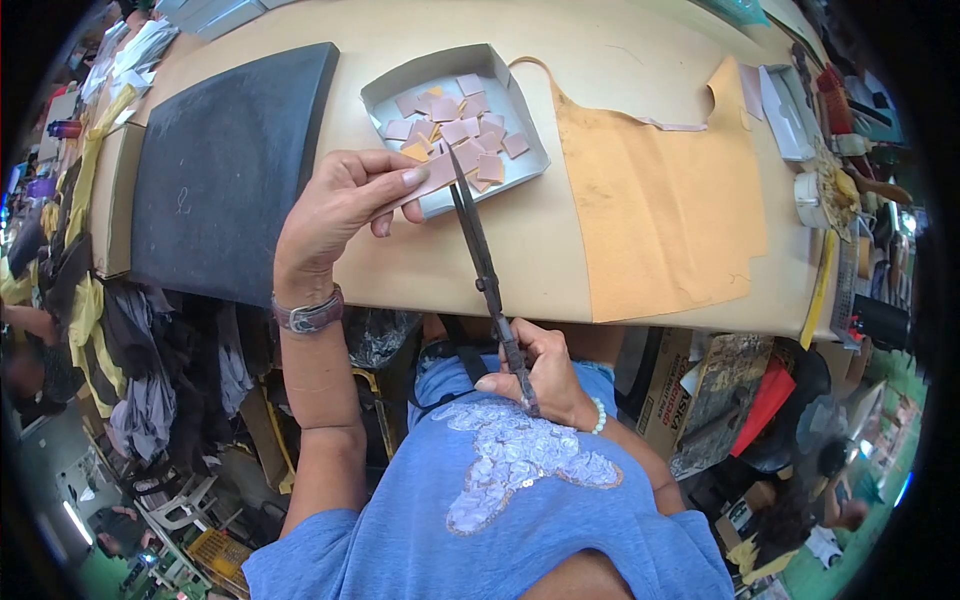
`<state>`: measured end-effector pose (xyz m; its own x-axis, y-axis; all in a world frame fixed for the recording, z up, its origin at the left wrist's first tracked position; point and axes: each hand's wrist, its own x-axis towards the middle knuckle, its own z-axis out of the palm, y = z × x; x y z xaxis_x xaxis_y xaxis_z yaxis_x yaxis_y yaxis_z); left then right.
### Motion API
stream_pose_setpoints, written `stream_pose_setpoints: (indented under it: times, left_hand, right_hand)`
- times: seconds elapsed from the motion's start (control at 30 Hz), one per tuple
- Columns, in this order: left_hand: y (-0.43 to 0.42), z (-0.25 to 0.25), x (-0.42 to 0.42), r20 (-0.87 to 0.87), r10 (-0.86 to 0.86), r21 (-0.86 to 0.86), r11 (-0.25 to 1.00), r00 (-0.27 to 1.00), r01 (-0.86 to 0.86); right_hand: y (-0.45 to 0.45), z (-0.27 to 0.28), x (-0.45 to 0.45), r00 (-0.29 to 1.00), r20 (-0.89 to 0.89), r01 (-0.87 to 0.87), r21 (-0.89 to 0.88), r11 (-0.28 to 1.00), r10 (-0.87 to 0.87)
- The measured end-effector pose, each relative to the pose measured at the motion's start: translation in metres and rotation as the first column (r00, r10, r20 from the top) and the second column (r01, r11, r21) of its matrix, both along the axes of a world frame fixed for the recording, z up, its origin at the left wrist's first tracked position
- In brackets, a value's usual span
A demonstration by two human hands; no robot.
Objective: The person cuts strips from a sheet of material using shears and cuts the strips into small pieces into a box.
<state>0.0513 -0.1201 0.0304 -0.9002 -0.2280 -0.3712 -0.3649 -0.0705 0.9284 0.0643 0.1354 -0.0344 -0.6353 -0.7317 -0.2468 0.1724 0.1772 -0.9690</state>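
Observation:
Between the thumb and fingers of my left hand (345, 205) is a pinkish leather strip (436, 176), held over the near left edge of a white box (528, 150). My right hand (545, 372) is closed around the handles of long dark scissors (482, 255), near my body. The scissor blades point away from me, slightly parted, with their tips at the strip's right end. Inside the box lie several small pink and orange square pieces (490, 168). Some of them are hidden behind the strip and blades.
A black board (235, 165) lies on the table (440, 275) at the left. To the right of the box is a large tan leather sheet (660, 210). Tools, a small white box (787, 112) and a yellow strip (819, 290) line the right edge.

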Motion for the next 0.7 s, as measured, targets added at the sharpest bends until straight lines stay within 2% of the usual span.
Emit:
stream_pose_setpoints:
  times: [0.43, 0.7]
  left_hand:
    - [0.0013, -0.0005, -0.0018, -0.027, -0.041, 0.039, 0.998, 0.999, 0.042]
    - [0.0024, -0.0001, -0.0031, -0.036, -0.037, 0.05, 0.998, 0.999, 0.039]
  right_hand:
    - [-0.0047, 0.0048, -0.0032, 1.0, 0.011, 0.015, -0.017, 1.0, -0.015]
    - [-0.0062, 0.0008, -0.0011, 0.998, -0.047, 0.042, 0.005, 0.999, -0.042]
